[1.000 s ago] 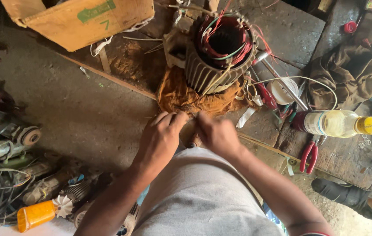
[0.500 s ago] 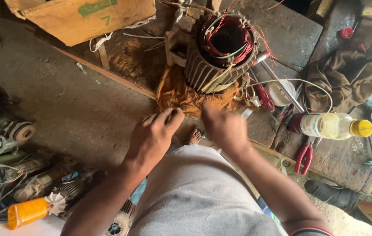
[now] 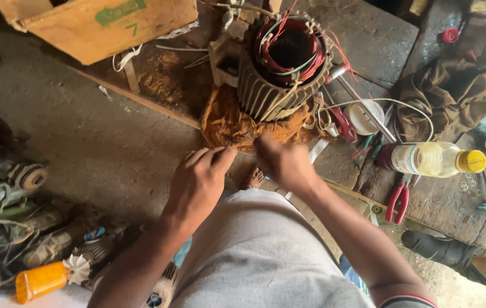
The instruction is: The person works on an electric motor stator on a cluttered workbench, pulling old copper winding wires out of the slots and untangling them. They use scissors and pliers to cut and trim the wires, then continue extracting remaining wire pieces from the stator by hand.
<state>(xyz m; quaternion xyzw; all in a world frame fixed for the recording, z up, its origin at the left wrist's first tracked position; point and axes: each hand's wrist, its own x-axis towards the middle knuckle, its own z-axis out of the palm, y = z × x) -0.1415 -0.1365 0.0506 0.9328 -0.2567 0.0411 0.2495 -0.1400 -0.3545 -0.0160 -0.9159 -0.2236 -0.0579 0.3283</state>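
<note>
At centre frame both hands met at the near edge of the orange cloth (image 3: 228, 122) under the ribbed motor (image 3: 280, 74) on the desk (image 3: 425, 199). The left hand (image 3: 197, 182) pinched that edge; the right hand (image 3: 285, 162) had a blurred grip I cannot tell. Tugging the cloth flat looked under way, calling for steady, even pulling.

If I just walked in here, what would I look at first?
Probably the big ribbed motor shell standing on the workbench, its open top stuffed with red and green wires. Just below it lies a crumpled orange cloth, and the left hand and right hand meet at its near edge. To the right, a plastic bottle of yellow liquid lies on its side, with red-handled pliers below it.
</note>
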